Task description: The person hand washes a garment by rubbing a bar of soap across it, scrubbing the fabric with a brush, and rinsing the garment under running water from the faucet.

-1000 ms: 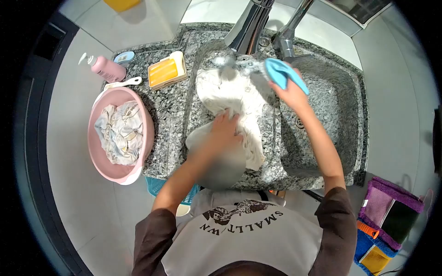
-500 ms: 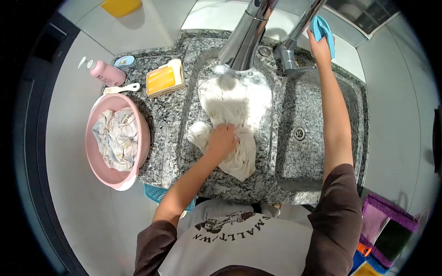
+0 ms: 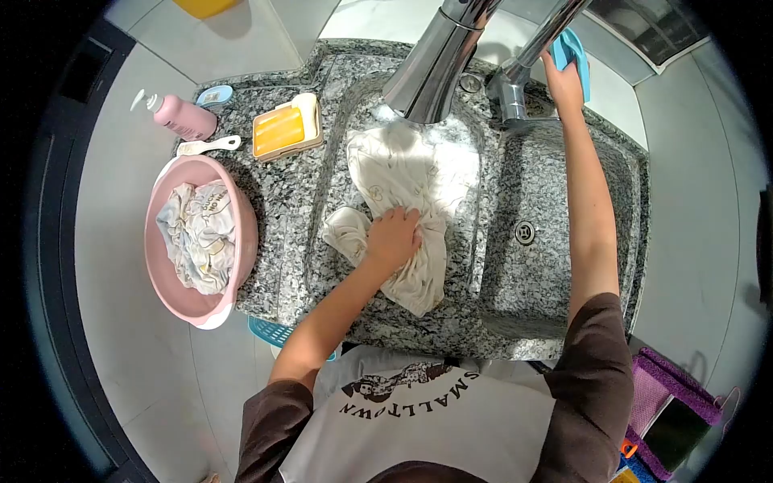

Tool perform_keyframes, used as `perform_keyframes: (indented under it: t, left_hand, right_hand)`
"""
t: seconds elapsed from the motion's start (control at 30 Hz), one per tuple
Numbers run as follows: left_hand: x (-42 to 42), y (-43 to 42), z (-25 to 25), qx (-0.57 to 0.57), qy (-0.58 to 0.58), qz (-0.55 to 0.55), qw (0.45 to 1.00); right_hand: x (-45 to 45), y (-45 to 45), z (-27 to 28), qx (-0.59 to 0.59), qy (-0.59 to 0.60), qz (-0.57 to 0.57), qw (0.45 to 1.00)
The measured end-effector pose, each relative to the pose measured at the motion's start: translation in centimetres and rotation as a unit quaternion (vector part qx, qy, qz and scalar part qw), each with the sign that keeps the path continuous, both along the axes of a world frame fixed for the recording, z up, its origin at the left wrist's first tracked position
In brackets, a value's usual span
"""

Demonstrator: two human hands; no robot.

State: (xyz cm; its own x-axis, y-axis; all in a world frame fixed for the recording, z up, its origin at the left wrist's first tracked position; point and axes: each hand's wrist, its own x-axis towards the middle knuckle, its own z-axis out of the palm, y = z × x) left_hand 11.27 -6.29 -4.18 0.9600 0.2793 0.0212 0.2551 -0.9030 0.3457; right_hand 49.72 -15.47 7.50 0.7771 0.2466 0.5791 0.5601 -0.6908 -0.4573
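My left hand presses into the middle of a wet, pale garment, fingers curled on bunched fabric. The garment lies spread over the granite washing surface, below the large chrome tap; one end is folded to the left. At the far right, my right hand reaches past the second basin and grips a light blue scrub brush by its looped handle. Its bristles, if any, are hidden from this angle.
On the left, a pink basin holds damp printed clothes. Beyond it are a white-handled brush, a pink pump bottle and a soap box with yellow bars. Purple-edged mops hang at lower right.
The view has shifted slightly. My left hand stays on the garment, and my right hand still holds the scrub brush in nearly the same place behind the right basin.
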Motion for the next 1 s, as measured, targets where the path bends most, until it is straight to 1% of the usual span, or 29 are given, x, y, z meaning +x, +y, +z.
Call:
perform_keyframes:
  t: [0.17,0.27,0.33,0.43,0.53,0.63,0.77,0.83,0.87,0.9,0.97,1.0]
  left_hand:
    - [0.2,0.3,0.6,-0.034,0.032,-0.008,0.999]
    - [0.2,0.3,0.8,-0.033,0.045,-0.009,0.998]
    - [0.2,0.3,0.6,-0.028,0.044,-0.009,0.999]
    - [0.1,0.3,0.5,-0.027,0.039,-0.007,0.999]
    - [0.1,0.3,0.4,-0.029,0.028,-0.005,0.999]
    - [0.0,0.3,0.4,-0.029,0.02,-0.006,0.999]
    - [0.0,0.4,0.3,-0.033,0.005,-0.005,0.999]
    - [0.1,0.6,-0.1,-0.034,-0.007,-0.005,0.999]
    - [0.2,0.7,-0.3,-0.036,-0.019,-0.007,0.999]
    - [0.5,0.8,-0.6,-0.036,-0.019,-0.007,0.999]
    - [0.9,1.2,-0.8,-0.003,-0.029,-0.007,1.0]
    - [1.4,1.6,-1.1,-0.003,-0.029,-0.007,1.0]
  right_hand:
    - [-0.4,0.0,0.1,-0.018,-0.009,-0.001,1.0]
    - [-0.7,0.2,0.1,-0.002,-0.046,0.012,0.999]
    - [-0.9,0.1,0.2,0.011,-0.036,0.016,0.999]
    - [-1.0,0.2,0.2,0.01,-0.034,-0.004,0.999]
    - [-1.0,0.1,0.3,0.005,-0.017,0.013,1.0]
    - [-1.2,0.0,0.3,-0.004,-0.005,0.001,1.0]
    - [-0.2,0.0,-0.3,0.01,-0.033,-0.024,0.999]
    - [0.4,-0.5,-0.4,0.017,0.065,-0.002,0.998]
    - [0.4,-0.9,-0.6,0.031,0.091,-0.016,0.995]
    - [0.4,-1.6,-0.9,0.031,0.091,-0.016,0.995]
    - [-1.0,-3.0,-0.7,0.104,0.123,-0.017,0.987]
    - [-1.1,-3.1,-0.7,0.107,0.098,-0.006,0.989]
